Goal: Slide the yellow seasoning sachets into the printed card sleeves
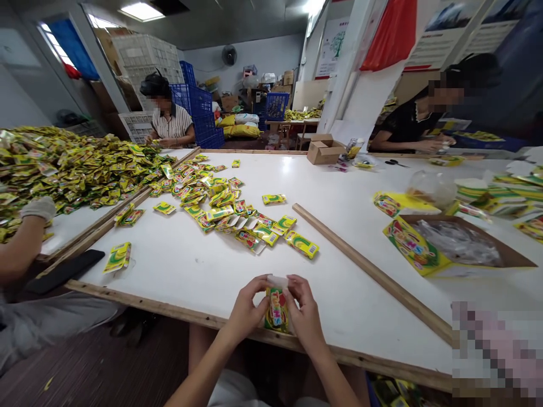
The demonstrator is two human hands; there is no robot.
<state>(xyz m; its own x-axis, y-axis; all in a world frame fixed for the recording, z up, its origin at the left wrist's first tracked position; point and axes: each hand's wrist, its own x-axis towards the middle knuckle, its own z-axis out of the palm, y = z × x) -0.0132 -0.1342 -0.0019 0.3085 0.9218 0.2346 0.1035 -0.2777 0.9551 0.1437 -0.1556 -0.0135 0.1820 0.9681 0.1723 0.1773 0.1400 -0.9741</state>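
Left hand [250, 302] and right hand [303, 310] both have fingers and thumbs pinching the sides of a little yellow-green box [278, 310], right at the table's near wooden edge [169, 309], white flap [278, 281] sticking up. Decent stretch of white tabletop [237, 261] ahead before the loose boxes [220, 213]; the slanted wooden strip [371, 271] on the right sits well apart from the hands.

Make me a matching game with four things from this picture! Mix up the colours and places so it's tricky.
1. small box, bottom middle
2. scissors
3. fan
4. cardboard box

A. brown, on the white table
B. high up at the back wall
C. between left hand and right hand
D. black, on the table

Pairs: 1-C, 2-D, 3-B, 4-A
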